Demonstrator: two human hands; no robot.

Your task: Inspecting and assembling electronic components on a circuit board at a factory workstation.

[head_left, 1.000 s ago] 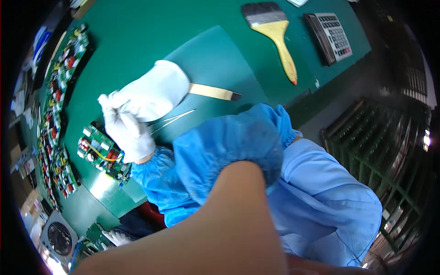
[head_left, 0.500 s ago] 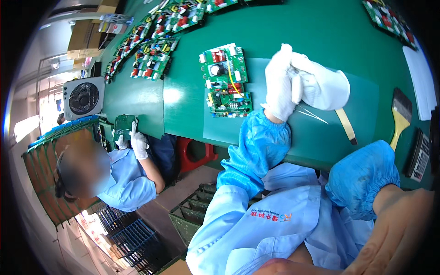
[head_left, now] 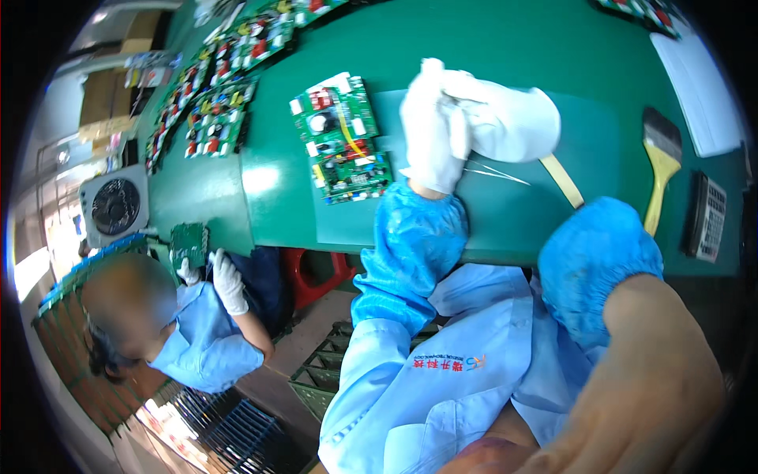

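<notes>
My left hand (head_left: 430,134), in a white glove, rests on the darker green mat (head_left: 608,150) and grips a loose white glove (head_left: 509,122) that bulges to its right. A green circuit board (head_left: 341,138) lies just left of this hand. Thin metal tweezers (head_left: 496,173) and a flat tan strip (head_left: 562,180) lie on the mat right below the loose glove. My right forearm (head_left: 647,379) is bare and rises toward the camera out of a blue sleeve cover (head_left: 600,249). The right hand itself is out of the picture.
A yellow-handled brush (head_left: 662,170), a calculator (head_left: 711,217) and a white sheet (head_left: 699,79) lie at the right. Rows of circuit boards (head_left: 209,103) line the far left. A small fan (head_left: 114,207) stands at the bench's left end. A co-worker's gloved hand (head_left: 229,280) holds a board (head_left: 188,241).
The view has swung left and down, bringing the co-worker, the fan and the bench edge into sight. My left hand still grips the loose glove on the mat.
</notes>
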